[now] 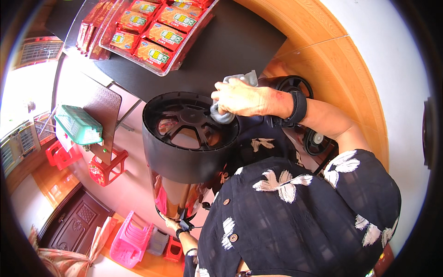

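A large black drum-shaped object (184, 164) stands in front of me, with a spoked round recess in its top and a glossy lower body. My right hand (240, 98) is closed around a grey cloth (223, 115), which touches the far right part of the drum's rim. Down at the lower end of the glossy body, my left hand (172, 224) grips its edge; the fingers are small and partly hidden there. Both wrists wear black bands.
Clear trays of red-wrapped snack packs (159, 34) sit on a black table (226, 46). Behind my right arm are black wheel-like parts (315, 141). On the left are a green basket (79, 124), red stools (108, 168) and a pink plastic rack (131, 240).
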The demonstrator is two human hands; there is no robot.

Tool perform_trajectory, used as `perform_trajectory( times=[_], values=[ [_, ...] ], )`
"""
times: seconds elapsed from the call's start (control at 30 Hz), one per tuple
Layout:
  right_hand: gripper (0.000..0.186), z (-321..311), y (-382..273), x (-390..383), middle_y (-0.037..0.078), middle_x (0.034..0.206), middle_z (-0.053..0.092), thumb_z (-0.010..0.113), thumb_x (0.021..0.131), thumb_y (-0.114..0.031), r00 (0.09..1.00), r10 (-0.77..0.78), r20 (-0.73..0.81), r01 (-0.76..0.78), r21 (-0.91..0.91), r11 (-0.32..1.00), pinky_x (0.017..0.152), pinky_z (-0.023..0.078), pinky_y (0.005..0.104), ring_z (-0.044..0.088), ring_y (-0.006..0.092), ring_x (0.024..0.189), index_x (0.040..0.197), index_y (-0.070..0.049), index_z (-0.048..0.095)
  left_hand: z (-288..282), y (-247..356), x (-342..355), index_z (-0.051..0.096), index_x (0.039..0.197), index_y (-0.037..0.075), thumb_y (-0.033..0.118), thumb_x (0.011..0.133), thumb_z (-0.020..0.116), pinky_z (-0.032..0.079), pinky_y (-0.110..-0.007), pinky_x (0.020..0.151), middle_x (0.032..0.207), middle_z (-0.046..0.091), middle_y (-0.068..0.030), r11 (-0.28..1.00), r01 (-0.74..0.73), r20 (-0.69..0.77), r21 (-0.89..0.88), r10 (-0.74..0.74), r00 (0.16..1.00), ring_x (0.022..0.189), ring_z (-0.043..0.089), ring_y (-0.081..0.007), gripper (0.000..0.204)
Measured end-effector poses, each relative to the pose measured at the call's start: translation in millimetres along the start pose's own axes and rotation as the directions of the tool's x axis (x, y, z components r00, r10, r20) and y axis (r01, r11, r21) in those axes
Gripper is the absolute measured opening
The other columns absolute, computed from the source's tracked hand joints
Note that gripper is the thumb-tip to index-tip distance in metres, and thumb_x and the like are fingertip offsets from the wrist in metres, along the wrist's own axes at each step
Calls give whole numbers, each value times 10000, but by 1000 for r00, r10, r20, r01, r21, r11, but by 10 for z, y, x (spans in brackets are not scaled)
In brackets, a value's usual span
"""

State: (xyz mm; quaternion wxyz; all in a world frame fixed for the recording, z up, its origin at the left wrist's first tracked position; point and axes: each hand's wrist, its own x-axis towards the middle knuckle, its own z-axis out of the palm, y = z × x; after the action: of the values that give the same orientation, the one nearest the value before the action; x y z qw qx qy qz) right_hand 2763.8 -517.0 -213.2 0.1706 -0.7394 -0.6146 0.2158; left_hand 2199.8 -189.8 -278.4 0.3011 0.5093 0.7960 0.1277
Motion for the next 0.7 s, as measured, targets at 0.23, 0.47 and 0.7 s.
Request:
perform_trajectory(
  times=[0.23, 0.47, 0.7],
  values=[
    [245, -225, -414, -2, 92, 934, 551, 606, 693, -88, 991, 14, -136, 9, 167, 986, 700, 499, 401, 553, 288, 872, 938, -93, 585, -5, 52, 40, 590, 728, 47, 570, 798, 685, 448, -341, 505, 638, 533, -62, 1000, 22, -14, -22, -22, 1000, 526, 497, -176, 536],
    [142, -361, -197, -177, 75, 1004, 561, 593, 692, -65, 994, -98, 52, 73, 360, 930, 764, 506, 389, 545, 287, 982, 819, -87, 649, 24, 38, -13, 580, 708, 55, 569, 799, 685, 439, -335, 487, 614, 520, -57, 1000, 14, 20, -21, -14, 1000, 504, 485, -172, 533],
    [362, -348, -556, 268, 104, 1177, 554, 630, 695, -24, 942, -89, -323, 203, 338, 919, 884, 487, 407, 517, 316, 1061, 1050, -92, 633, 25, -3, -116, 570, 688, 63, 568, 800, 684, 429, -330, 470, 590, 508, -52, 999, 28, 29, -23, -28, 999, 482, 473, -168, 530]
  ],
)
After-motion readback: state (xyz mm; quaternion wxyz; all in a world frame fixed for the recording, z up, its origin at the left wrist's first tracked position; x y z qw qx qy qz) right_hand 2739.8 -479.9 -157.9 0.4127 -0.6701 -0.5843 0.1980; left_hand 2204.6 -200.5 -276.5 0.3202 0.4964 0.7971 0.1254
